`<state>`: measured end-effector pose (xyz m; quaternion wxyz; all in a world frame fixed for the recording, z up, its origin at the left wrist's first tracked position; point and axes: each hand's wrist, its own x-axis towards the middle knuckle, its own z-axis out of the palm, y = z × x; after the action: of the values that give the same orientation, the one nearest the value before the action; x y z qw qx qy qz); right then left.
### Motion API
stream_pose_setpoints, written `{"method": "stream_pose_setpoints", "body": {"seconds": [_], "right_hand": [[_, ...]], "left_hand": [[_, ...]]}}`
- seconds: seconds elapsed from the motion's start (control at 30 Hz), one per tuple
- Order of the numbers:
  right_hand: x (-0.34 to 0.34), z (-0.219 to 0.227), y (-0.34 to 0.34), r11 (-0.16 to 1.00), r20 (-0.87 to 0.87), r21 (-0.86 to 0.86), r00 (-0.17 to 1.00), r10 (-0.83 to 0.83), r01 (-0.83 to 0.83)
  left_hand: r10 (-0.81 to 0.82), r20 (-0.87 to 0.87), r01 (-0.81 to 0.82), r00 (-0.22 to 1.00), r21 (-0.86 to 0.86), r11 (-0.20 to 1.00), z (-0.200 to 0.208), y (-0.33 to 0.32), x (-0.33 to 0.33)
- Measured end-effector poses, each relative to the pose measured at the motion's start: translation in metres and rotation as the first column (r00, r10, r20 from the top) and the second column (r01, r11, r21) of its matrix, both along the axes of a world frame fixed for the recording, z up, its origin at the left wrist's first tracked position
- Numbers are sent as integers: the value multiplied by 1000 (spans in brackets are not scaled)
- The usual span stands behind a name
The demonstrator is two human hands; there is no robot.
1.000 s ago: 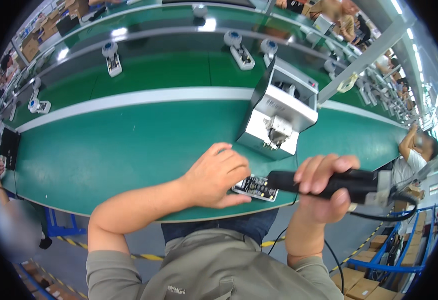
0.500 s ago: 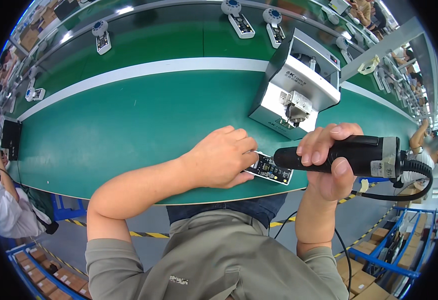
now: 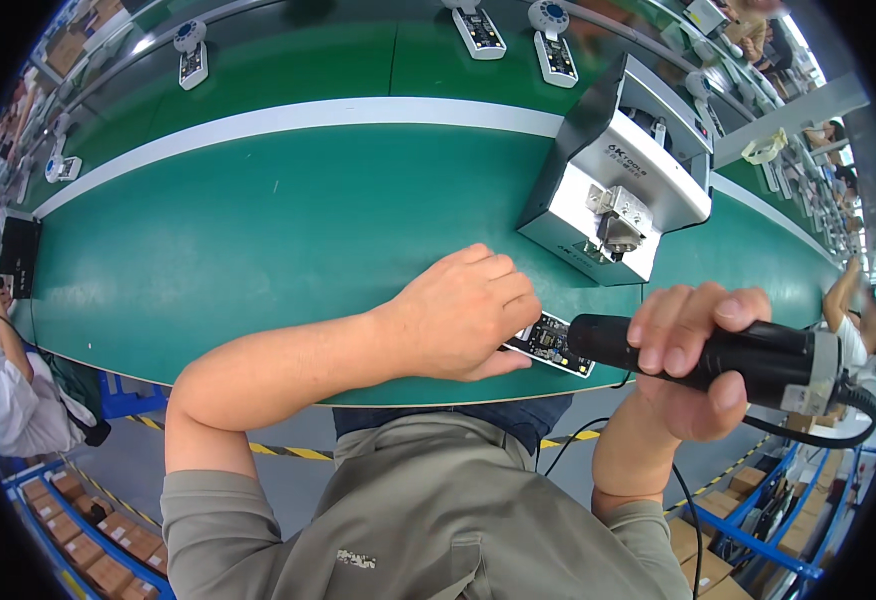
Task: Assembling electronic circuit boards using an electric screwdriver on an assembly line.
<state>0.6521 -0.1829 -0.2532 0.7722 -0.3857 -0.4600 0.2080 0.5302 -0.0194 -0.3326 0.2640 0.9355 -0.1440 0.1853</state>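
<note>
My right hand [image 3: 693, 350] is wrapped round a black electric screwdriver [image 3: 773, 365], its cable trailing from the back end. The screwdriver's front end points left, over a circuit board in a white plastic housing [image 3: 558, 350] near the table's front edge. Its tip is hidden, so I cannot tell whether it touches the board. My left hand [image 3: 468, 315] is closed on the left end of this housing, with the fingers curled over it and covering that part.
A grey and white screw feeder [image 3: 608, 190] stands beyond my hands to the right. Several similar white devices, such as this one [image 3: 556, 58], lie on the green surface past the white strip [image 3: 358, 112]. A black box [image 3: 20, 255] sits at the far left, near another person.
The whole view has shifted a little, moving the feeder to the right in the picture. The screwdriver's rear end now sits lower, tilting its body more. Both hands keep their hold.
</note>
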Motion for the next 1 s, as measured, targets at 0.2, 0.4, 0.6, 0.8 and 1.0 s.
{"method": "stream_pose_setpoints", "body": {"seconds": [0.2,0.4,0.6,0.8,1.0], "right_hand": [[-7,14,-2,995,129,63,989,74,-82],[-8,12,-3,999,90,18,996,-28,26],[-12,13,-4,998,68,58,998,6,-10],[-20,14,-1,999,14,44,999,-29,28],[-24,7,0,998,-6,26,998,-64,64]], "left_hand": [[4,184,17,983,-113,993,1,-3,0],[56,72,-42,996,-178,983,0,-5,-6],[18,159,13,987,-191,981,-1,-2,-3],[22,145,1,989,-154,988,-1,-3,-4],[18,174,1,985,-105,994,-7,-6,0]]}}
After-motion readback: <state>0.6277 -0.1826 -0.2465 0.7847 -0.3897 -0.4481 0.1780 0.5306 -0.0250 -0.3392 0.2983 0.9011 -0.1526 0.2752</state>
